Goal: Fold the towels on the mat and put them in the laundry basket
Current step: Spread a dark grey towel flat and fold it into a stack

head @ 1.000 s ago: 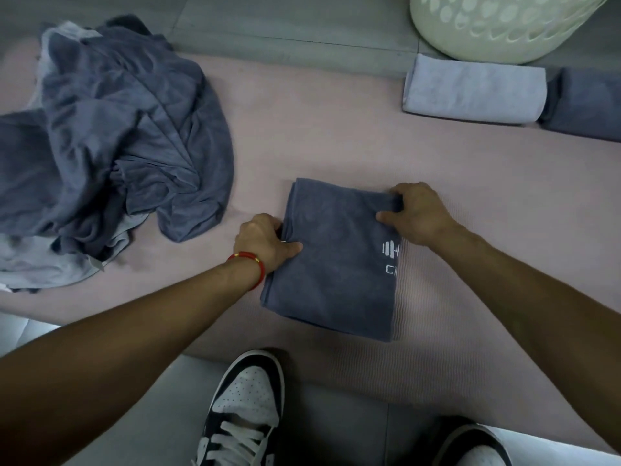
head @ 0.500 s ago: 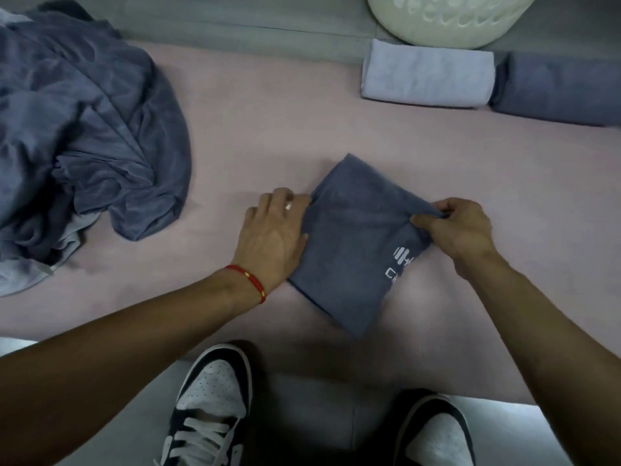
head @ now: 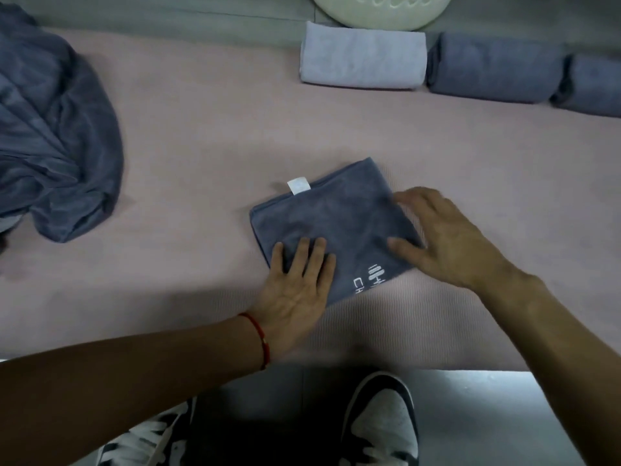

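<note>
Looking down from the head camera, a folded dark grey towel (head: 331, 223) lies flat near the middle of the pink mat (head: 208, 146), turned at a slant, a white tag (head: 298, 186) poking from its far edge and white print near its front corner. The left hand (head: 297, 294) lies flat with fingers straight and slightly spread, pressing the towel's near-left edge. The right hand (head: 447, 240) is also flat and spread, covering the right corner. Bare mat lies open on every side of the towel. A heap of unfolded grey towels (head: 57, 146) sits well apart at the left edge. Along the far edge, a light grey roll (head: 363, 55) and two darker rolls (head: 494, 67) lie side by side, just in front of the pale laundry basket (head: 379, 11). Grey floor (head: 470, 415) borders the mat's near edge, where two sneakers (head: 379, 422) stand.
</note>
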Motion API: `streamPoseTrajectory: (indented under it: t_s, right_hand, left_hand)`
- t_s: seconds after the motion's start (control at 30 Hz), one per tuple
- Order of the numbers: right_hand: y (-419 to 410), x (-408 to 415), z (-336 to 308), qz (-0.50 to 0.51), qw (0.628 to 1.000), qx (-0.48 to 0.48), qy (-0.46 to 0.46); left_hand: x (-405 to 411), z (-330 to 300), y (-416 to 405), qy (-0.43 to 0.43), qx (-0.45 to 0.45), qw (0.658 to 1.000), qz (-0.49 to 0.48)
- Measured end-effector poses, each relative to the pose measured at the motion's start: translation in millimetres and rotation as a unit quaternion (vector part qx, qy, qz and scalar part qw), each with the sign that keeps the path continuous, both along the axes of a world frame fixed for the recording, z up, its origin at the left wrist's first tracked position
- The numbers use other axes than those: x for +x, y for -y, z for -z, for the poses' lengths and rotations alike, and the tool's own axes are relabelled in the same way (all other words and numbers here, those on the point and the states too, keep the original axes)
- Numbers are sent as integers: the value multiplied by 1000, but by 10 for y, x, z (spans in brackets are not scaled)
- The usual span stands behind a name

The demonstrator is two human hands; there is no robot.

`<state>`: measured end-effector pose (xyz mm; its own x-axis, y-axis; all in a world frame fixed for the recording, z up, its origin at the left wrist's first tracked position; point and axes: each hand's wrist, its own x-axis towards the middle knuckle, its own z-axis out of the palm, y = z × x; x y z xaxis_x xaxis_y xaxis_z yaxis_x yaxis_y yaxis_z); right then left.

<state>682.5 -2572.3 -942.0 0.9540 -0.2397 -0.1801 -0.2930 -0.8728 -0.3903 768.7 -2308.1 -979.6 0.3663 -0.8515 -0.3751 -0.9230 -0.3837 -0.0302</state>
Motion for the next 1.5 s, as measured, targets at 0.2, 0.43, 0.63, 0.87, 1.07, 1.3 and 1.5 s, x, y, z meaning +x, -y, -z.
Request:
streamPoseTrajectory:
  t_s: [0.2, 0.43, 0.63, 0.87, 1.07, 1.3, 1.5]
  right_hand:
    - [24, 63, 290, -339, 931, -134, -39]
    - [-22, 33, 9, -283, 957, 44, -47]
    - [-39, 79, -83, -112, 960, 235, -107]
    - [-93, 186, 86, 158, 948, 277, -25]
    - [-346, 307, 108, 258, 956, 139, -31]
    - [-1003, 487, 56, 32, 977, -204, 60]
    - [-1103, 554, 532, -21, 984, -171, -48]
  left_hand:
    - [67, -126, -38, -77, 0, 997, -14]
    - [652, -511, -297, -323, -7, 946, -19]
    - [874, -296, -561, -444, -201, 841, -236]
    - [873, -114, -333, -372, -316, 754, -440]
    - [900, -66, -137, -262, -278, 803, -458]
    - [909, -53, -92, -249, -272, 794, -484]
    - [926, -19, -128, -241, -272, 809, -462]
